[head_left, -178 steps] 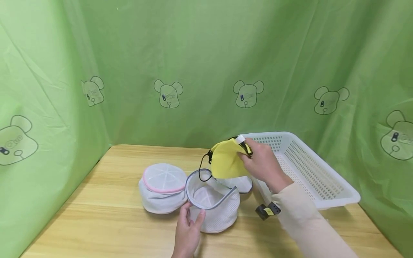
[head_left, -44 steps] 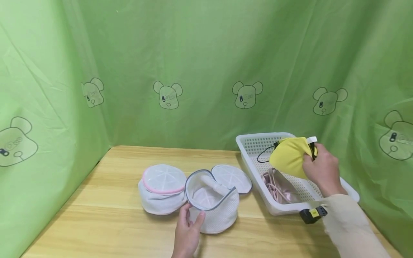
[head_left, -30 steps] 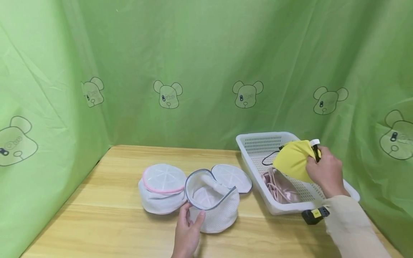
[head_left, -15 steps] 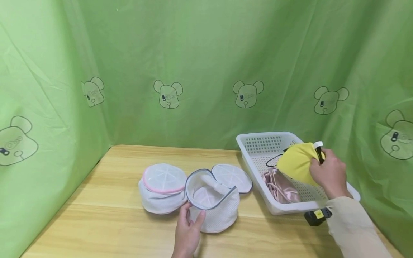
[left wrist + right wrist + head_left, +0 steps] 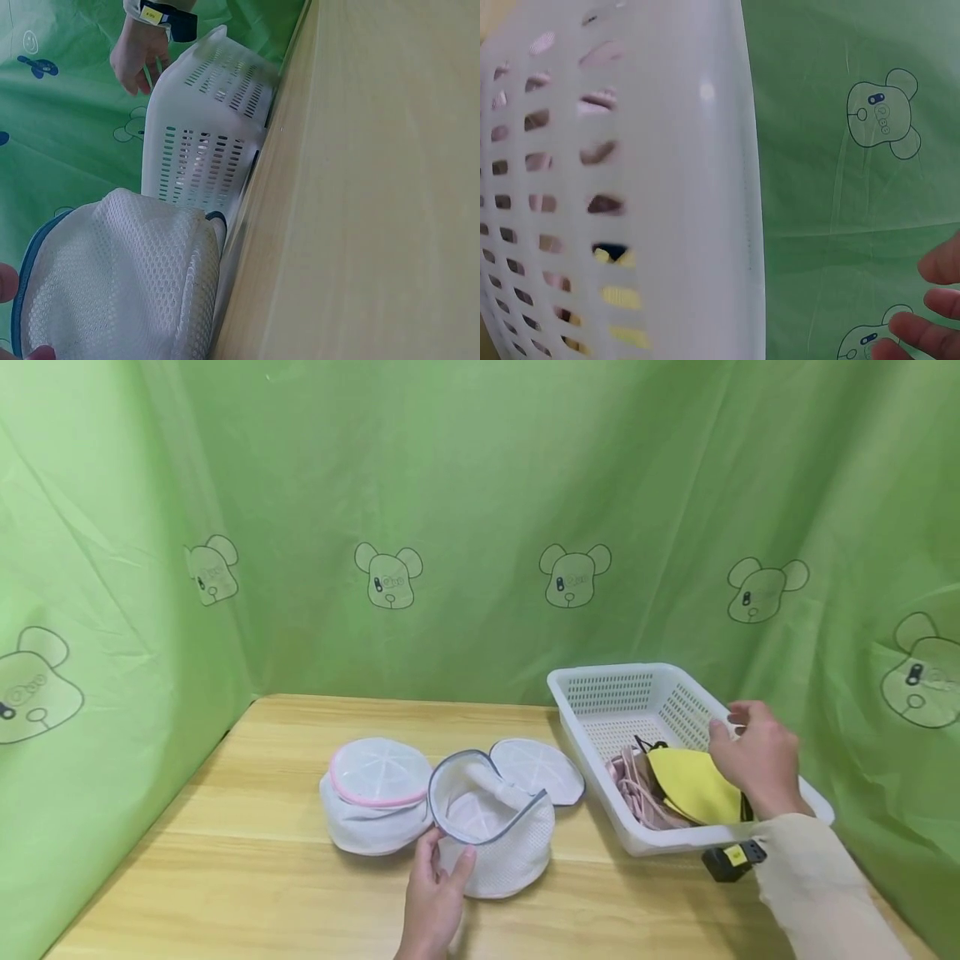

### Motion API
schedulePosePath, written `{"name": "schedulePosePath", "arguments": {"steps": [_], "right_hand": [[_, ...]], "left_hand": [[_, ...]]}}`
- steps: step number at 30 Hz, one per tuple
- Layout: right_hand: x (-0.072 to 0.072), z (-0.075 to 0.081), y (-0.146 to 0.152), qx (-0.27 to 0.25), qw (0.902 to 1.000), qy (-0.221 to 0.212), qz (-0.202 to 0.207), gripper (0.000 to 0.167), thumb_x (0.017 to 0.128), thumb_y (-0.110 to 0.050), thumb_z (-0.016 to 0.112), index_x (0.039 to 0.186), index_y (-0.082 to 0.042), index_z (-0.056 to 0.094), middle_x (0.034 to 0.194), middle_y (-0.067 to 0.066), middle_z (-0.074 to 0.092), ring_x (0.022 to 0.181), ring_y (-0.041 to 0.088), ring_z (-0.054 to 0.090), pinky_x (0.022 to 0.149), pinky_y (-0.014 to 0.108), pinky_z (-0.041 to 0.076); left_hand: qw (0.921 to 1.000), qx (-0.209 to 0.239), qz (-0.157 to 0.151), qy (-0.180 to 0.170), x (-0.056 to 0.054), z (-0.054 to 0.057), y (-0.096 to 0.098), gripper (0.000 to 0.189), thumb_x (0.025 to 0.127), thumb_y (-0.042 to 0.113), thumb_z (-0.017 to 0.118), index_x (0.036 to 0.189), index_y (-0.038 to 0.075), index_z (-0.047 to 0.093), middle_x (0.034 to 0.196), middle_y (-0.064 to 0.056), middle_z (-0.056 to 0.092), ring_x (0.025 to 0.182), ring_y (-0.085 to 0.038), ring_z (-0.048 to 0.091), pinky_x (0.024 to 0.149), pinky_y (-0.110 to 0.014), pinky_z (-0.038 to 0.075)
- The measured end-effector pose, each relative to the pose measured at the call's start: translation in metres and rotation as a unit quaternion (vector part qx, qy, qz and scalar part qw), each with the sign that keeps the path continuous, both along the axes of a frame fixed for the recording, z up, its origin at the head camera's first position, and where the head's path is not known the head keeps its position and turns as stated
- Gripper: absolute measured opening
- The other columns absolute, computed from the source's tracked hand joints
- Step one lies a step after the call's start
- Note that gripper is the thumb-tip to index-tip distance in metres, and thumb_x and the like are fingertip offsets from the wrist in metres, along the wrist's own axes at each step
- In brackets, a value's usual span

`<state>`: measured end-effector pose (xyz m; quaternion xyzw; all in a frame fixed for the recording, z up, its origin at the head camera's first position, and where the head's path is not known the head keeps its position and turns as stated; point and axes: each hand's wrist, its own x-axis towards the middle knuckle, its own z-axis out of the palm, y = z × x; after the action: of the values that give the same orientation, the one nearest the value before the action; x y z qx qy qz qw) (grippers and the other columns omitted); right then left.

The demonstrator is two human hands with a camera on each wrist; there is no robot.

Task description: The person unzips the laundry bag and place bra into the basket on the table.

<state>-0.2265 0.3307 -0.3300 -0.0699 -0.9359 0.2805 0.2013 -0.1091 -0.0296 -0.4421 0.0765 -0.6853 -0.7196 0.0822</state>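
Note:
My left hand (image 5: 433, 897) pinches the near left side of a white mesh laundry bag (image 5: 513, 860) with blue-grey trim. Its round lid (image 5: 536, 770) is folded back, so the mouth gapes. In the left wrist view the bag's mesh wall (image 5: 127, 277) fills the lower left, fingertips at its edge. Over the right side of a white plastic basket (image 5: 585, 777), my right hand (image 5: 761, 760) hangs with loosely bent fingers, holding nothing. Below it in the basket lies a yellow cloth piece (image 5: 693, 785) with black cord, partly over a pink satin item with straps (image 5: 637, 793).
A second white mesh bag (image 5: 375, 827), pink-trimmed and with its lid down, stands left of the first. The basket's slotted wall (image 5: 547, 187) rises close to the right wrist camera. Green curtain (image 5: 480, 485) surrounds the wooden table (image 5: 262, 877) at the back and sides.
The yellow cloth piece went from above the mesh bag to over the basket; within the last half second my right hand let it drop inside. My left hand stayed on the bag.

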Motion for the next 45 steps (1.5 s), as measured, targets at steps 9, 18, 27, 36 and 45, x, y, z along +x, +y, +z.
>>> {"name": "schedulePosePath", "arguments": {"steps": [9,18,27,36,45], "right_hand": [[0.002,0.0,-0.013,0.032,0.9984,0.01,0.046,0.045,0.098,-0.026,0.05,0.126,0.009,0.048,0.116,0.031,0.058,0.101,0.045,0.055,0.08,0.057,0.044],[0.006,0.009,-0.033,0.027,0.9962,0.023,0.08,0.041,0.098,-0.029,0.052,0.121,0.005,0.054,0.111,0.026,0.062,0.101,0.042,0.057,0.081,0.056,0.044],[0.008,0.016,-0.05,0.037,0.9908,0.08,0.103,0.028,0.094,-0.023,0.058,0.108,0.001,0.061,0.1,0.022,0.067,0.093,0.04,0.061,0.079,0.054,0.044],[0.013,0.019,-0.074,0.046,0.9858,0.088,0.135,0.025,0.093,-0.018,0.06,0.108,0.001,0.061,0.1,0.022,0.067,0.09,0.04,0.062,0.077,0.054,0.049],[0.014,0.022,-0.099,0.048,0.9785,0.099,0.174,0.021,0.092,-0.014,0.061,0.106,0.001,0.062,0.097,0.02,0.068,0.087,0.036,0.063,0.075,0.051,0.052]], "left_hand": [[1.0,0.007,0.004,0.003,0.0,0.001,-0.001,0.05,0.091,0.021,0.067,0.132,0.002,0.046,0.151,-0.029,0.026,0.14,-0.046,0.019,0.111,-0.058,0.021],[0.9999,0.011,0.003,0.001,0.0,0.004,-0.006,0.051,0.092,0.023,0.066,0.135,0.005,0.044,0.153,-0.028,0.022,0.14,-0.046,0.021,0.112,-0.055,0.022],[0.9998,0.009,0.002,0.016,-0.001,0.015,-0.009,0.05,0.092,0.021,0.066,0.134,0.005,0.045,0.152,-0.026,0.026,0.14,-0.044,0.023,0.112,-0.054,0.024],[0.9996,0.01,-0.016,0.02,-0.001,0.02,-0.013,0.05,0.092,0.02,0.065,0.135,0.004,0.044,0.152,-0.026,0.025,0.141,-0.043,0.021,0.112,-0.053,0.024],[0.999,0.003,-0.037,0.023,0.0,0.026,-0.015,0.052,0.092,0.02,0.066,0.135,0.004,0.043,0.153,-0.024,0.026,0.141,-0.043,0.021,0.113,-0.055,0.019]]}}
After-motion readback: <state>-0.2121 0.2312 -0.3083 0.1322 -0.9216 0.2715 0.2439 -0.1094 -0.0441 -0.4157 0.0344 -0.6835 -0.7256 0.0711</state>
